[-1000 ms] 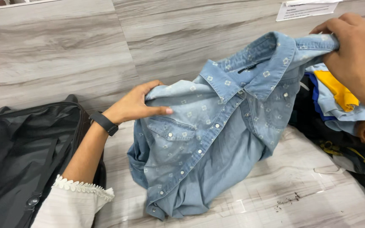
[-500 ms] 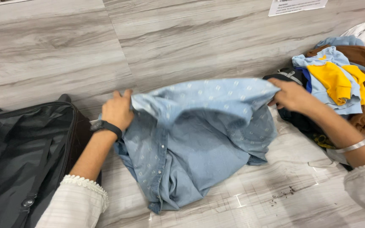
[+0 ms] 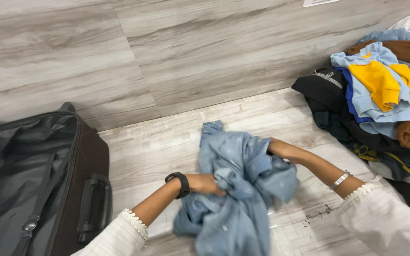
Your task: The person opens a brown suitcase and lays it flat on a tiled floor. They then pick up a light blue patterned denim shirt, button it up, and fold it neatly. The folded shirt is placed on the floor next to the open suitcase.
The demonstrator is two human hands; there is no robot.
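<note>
Here, 1 head view, looking down. Floor [image 3: 167,142]: pale grey wood-look planks, meeting a wall panel [image 3: 119,52] of the same grey grain. Black suitcase [image 3: 29,175] lies open at far left, dark lining showing, side handle facing the person. Clothes pile [image 3: 380,104] at right against the wall: black, brown, light blue and yellow garments heaped together, well apart from the suitcase.

Between the 2: light blue denim shirt [image 3: 243,189] with small pale print, bunched into a loose bundle on the floor, one end sticking up toward the wall. Both forearms reach into it from white lace-trimmed sleeves.

Left hand [image 3: 207,184], black wristband [image 3: 180,184] on the wrist, closed on a fold at the bundle's left side; fingertips buried in cloth. Right hand [image 3: 274,148] mostly hidden under the fabric at the bundle's right; grip cannot be told. Silver bangle [image 3: 340,180] on that wrist. Small dark crumbs [image 3: 316,214] on the floor just beside the right forearm.
</note>
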